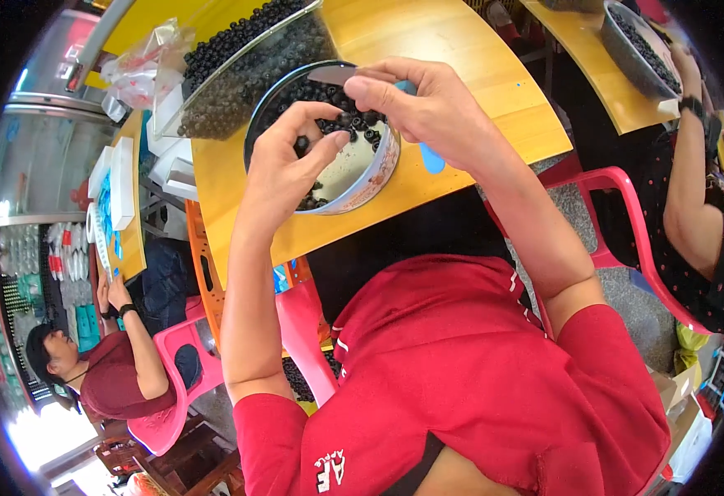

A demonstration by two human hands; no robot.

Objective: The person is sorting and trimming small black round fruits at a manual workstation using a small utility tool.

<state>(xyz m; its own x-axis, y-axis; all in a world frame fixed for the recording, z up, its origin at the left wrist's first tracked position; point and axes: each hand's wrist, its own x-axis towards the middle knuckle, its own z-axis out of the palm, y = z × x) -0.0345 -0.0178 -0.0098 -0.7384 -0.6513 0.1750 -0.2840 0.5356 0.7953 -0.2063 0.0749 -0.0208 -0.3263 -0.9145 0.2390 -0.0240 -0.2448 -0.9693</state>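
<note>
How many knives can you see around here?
1: the blue-handled knife, in your right hand, its blade pointing left near the far rim of the round tin. Others may be hidden.

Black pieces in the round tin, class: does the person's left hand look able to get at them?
Likely yes: the left hand is over the open tin, with no lid covering the black pieces.
</note>
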